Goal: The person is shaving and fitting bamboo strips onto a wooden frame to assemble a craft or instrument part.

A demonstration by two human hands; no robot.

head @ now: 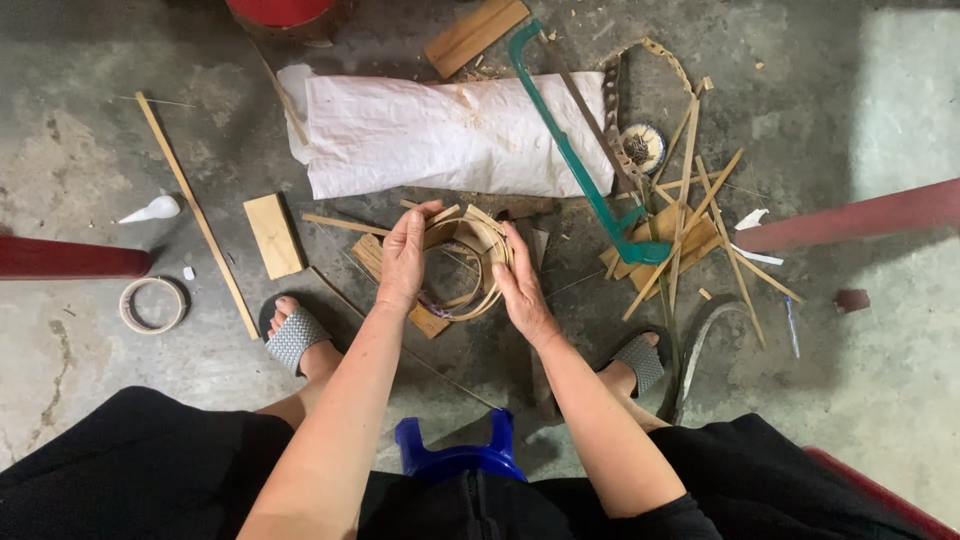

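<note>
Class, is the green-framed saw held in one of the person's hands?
No: the green-framed saw lies on the floor, while both hands hold the bamboo strip coil.

Hands centre: left hand (pixel 403 258) and right hand (pixel 522 285) either side of the bamboo coil (pixel 468 262). Sack (pixel 450 135) behind it, saw (pixel 575 150) across the sack's right end. Tape roll (pixel 152 304) far left, wood block (pixel 273 234) between. Stool (pixel 457 457) nearest.

You look down on a grey concrete floor (pixel 120 400), stained and strewn with wood offcuts and slivers. A paler, brighter patch of floor (pixel 905 90) lies at the upper right. A blue plastic stool (pixel 455 455) stands beneath you.
</note>
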